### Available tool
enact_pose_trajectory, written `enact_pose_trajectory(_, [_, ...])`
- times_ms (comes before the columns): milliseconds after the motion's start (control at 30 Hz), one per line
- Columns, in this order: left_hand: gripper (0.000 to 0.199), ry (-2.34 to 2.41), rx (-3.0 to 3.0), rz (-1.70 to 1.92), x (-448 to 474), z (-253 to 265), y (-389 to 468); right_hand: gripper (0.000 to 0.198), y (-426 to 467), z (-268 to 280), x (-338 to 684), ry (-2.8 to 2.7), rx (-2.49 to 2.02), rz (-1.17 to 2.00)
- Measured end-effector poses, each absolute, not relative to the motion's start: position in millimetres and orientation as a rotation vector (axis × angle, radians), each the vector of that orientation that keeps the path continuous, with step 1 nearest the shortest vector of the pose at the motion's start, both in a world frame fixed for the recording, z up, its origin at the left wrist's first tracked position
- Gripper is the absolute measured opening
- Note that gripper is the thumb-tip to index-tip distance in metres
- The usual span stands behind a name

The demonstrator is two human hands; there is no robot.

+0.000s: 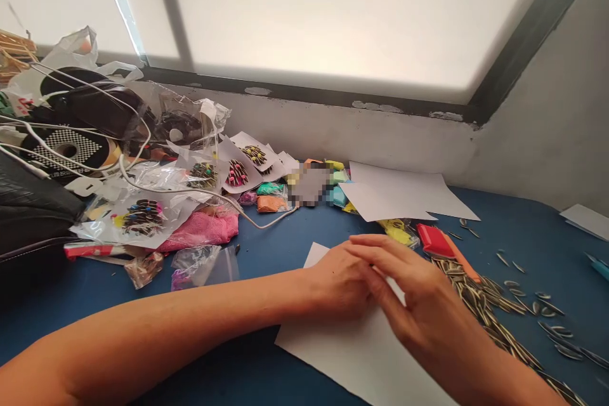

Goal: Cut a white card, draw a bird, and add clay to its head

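A white sheet of paper lies on the blue table under both hands. My left hand rests over the sheet, its fingers hidden behind the other hand. Reaching in from the right, my right hand has its fingers stretched out, and the fingertips overlap the left hand's knuckles. Nothing shows in the right hand; whatever the left fingers may hold is out of sight. Beside the right hand is a pile of striped sunflower seeds. A red clay packet and an orange strip lie at the pile's far end.
More paper sheets lie by the wall. To the left are paper pieces with colourful seed clusters, a pink cloth, plastic bags, a spool and a white cable. Loose seeds are scattered at right.
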State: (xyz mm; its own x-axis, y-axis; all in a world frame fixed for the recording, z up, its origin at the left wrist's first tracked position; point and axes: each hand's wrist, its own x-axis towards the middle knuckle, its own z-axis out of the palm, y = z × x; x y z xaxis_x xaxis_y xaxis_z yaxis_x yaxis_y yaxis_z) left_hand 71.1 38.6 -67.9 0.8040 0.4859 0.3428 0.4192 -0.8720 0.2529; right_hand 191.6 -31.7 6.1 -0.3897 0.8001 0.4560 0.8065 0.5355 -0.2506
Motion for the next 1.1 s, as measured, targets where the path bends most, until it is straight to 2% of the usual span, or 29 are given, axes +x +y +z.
enact_pose_trajectory(167, [0.033,0.85,2.924,0.434,59,-54,52,0.039,-33,-18,244,-2.324,-1.539,-0.321])
enact_pose_trajectory(467, [0.038,0.935,2.747,0.542,39,-61,79,0.058,-47,-53,239,-2.611,-1.517,-0.462])
enact_pose_trajectory(700, [0.03,0.902,2.792,0.475,20,-52,67,0.058,-47,-50,248,-2.648,-1.531,-0.41])
enact_pose_trajectory(867, [0.02,1.068,2.678,0.29,25,-36,66,0.047,-45,-49,253,-2.54,-1.439,-0.421])
enact_pose_trajectory(1100, [0.028,1.042,2.506,0.138,37,-18,78,0.043,-41,-45,266,-2.387,-1.557,-0.43])
